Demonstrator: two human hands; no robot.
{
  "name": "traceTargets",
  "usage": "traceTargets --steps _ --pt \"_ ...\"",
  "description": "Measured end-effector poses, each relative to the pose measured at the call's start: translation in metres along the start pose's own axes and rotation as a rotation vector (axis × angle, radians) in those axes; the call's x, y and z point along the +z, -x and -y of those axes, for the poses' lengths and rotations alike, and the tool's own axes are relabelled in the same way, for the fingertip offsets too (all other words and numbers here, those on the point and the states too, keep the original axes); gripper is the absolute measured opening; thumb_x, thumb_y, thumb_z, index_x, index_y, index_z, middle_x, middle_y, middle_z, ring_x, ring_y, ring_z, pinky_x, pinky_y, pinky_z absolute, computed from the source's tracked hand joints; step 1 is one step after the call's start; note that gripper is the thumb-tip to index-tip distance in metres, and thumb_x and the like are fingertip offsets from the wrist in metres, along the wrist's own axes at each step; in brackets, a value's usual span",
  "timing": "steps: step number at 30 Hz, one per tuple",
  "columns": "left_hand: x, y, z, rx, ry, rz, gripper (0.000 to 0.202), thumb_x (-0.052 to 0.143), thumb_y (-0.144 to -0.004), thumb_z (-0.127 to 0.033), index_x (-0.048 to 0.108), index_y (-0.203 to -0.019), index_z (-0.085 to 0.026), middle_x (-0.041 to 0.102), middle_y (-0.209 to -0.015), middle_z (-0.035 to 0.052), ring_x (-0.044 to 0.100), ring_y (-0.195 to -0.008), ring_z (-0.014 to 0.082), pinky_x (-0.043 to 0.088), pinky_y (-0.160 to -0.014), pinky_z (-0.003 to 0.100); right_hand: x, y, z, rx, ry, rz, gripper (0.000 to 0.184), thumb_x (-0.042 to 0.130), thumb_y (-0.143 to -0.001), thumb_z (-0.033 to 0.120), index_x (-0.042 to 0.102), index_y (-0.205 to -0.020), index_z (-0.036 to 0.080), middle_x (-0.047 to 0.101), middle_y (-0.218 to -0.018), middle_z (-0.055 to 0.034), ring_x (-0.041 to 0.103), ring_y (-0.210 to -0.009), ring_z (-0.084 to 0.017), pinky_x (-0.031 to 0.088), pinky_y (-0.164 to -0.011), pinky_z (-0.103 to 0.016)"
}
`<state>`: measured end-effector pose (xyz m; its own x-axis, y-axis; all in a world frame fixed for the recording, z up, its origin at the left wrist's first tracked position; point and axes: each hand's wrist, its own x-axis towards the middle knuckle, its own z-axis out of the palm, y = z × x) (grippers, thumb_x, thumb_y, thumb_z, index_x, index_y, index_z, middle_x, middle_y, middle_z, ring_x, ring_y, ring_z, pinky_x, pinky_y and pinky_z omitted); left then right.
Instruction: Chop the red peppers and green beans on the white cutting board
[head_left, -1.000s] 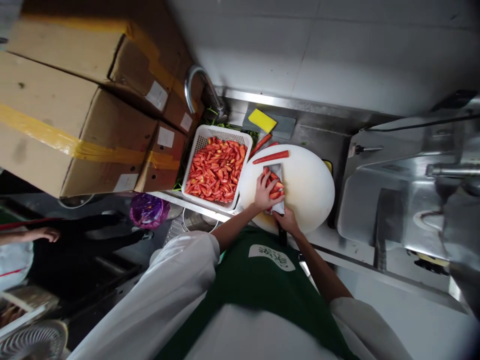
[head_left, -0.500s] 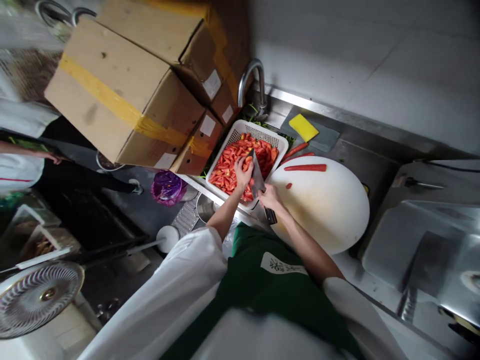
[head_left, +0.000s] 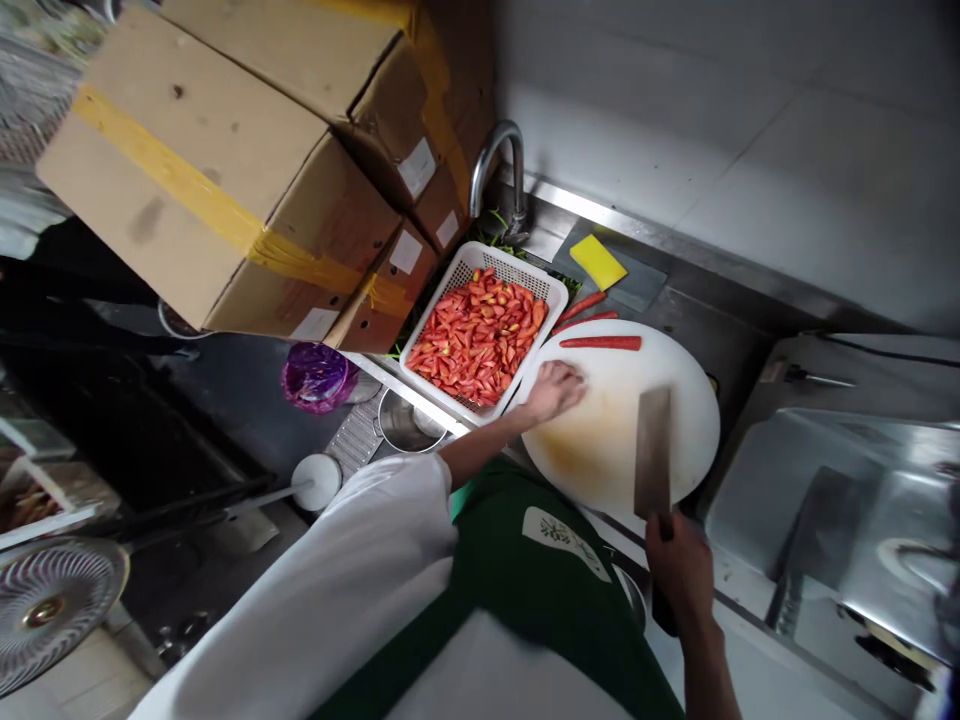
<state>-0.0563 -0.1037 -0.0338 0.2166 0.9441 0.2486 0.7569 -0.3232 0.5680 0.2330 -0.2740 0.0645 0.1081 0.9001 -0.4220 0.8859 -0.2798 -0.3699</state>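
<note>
Cleaver [head_left: 652, 452] is held by its handle in the right hand [head_left: 679, 572], fist closed tight around it; the blade is laid flat over the right part of the round white cutting board [head_left: 592, 455]. The left hand [head_left: 555, 388] is rested palm-down on the board's left edge, fingers loose, nothing gripped. A whole red vegetable [head_left: 600, 343] is laid at the board's far edge. A white basket [head_left: 546, 288] of red slices [head_left: 476, 340] is set just beside the board, left. Cardboard boxes [head_left: 217, 190] are stacked further left.
</note>
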Motion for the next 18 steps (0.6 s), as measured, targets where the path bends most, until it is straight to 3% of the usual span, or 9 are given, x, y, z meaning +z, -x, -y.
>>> traceTargets --steps 3,5,8,11,14,16,18 --pt "0.027 0.000 -0.017 -0.013 -0.030 0.192 0.021 0.056 -0.093 -0.016 0.068 -0.110 -0.019 0.062 -0.122 0.0078 0.050 -0.121 0.0289 0.043 -0.101 0.049 0.010 0.014 -0.013 0.091 -0.042 -0.025 0.022 0.050 -0.091 0.037 0.050 -0.073 0.023 0.055 -0.062 -0.0039 0.047 -0.057 -0.019 0.029 -0.056 -0.029" --pt "0.023 0.000 -0.006 -0.090 -0.054 0.220 0.028 0.047 -0.094 -0.006 0.067 -0.110 -0.017 0.062 -0.119 0.0066 0.050 -0.119 0.0252 0.044 -0.101 0.044 0.018 0.016 -0.009 0.117 -0.088 -0.048 0.024 0.050 -0.091 0.037 0.047 -0.072 0.023 0.054 -0.061 -0.0035 0.046 -0.057 -0.019 0.028 -0.056 -0.029" --pt "-0.010 0.004 0.029 -0.212 -0.112 0.135 0.030 0.038 -0.098 -0.007 0.066 -0.107 -0.013 0.063 -0.117 0.0078 0.049 -0.116 0.0224 0.044 -0.102 0.041 0.028 0.013 0.001 0.068 -0.134 -0.055 0.024 0.050 -0.091 0.037 0.046 -0.071 0.023 0.054 -0.062 -0.0033 0.045 -0.056 -0.018 0.028 -0.058 -0.029" --pt "-0.056 0.009 0.066 -0.339 -0.197 0.027 0.028 0.038 -0.101 -0.014 0.066 -0.103 -0.011 0.063 -0.111 0.0132 0.051 -0.110 0.0257 0.044 -0.101 0.048 0.034 0.005 0.004 -0.025 -0.125 -0.061 0.024 0.050 -0.093 0.034 0.047 -0.072 0.022 0.053 -0.062 -0.0021 0.042 -0.055 -0.016 0.025 -0.059 -0.028" --pt "-0.091 0.000 0.085 -0.425 -0.261 -0.054 0.023 0.044 -0.098 -0.016 0.066 -0.102 -0.014 0.064 -0.111 0.0140 0.054 -0.106 0.0271 0.043 -0.102 0.052 0.039 -0.003 0.000 -0.076 -0.087 -0.053 0.023 0.052 -0.094 0.028 0.048 -0.073 0.021 0.047 -0.059 0.0009 0.037 -0.054 -0.013 0.022 -0.060 -0.028" --pt "-0.098 -0.018 0.083 -0.403 -0.243 -0.082 0.023 0.048 -0.097 -0.022 0.067 -0.107 -0.015 0.065 -0.114 0.0131 0.056 -0.107 0.0261 0.044 -0.103 0.048 0.041 -0.006 -0.004 -0.073 -0.068 -0.022 0.021 0.053 -0.094 0.024 0.049 -0.074 0.020 0.044 -0.057 0.0029 0.034 -0.053 -0.012 0.019 -0.060 -0.028" --pt "-0.089 -0.043 0.072 -0.300 -0.170 -0.042 0.029 0.050 -0.097 -0.031 0.066 -0.115 -0.015 0.064 -0.117 0.0132 0.057 -0.109 0.0251 0.047 -0.102 0.043 0.043 -0.008 -0.007 -0.055 -0.068 0.016 0.018 0.053 -0.094 0.021 0.051 -0.077 0.019 0.044 -0.057 0.0035 0.034 -0.052 -0.012 0.018 -0.059 -0.027"
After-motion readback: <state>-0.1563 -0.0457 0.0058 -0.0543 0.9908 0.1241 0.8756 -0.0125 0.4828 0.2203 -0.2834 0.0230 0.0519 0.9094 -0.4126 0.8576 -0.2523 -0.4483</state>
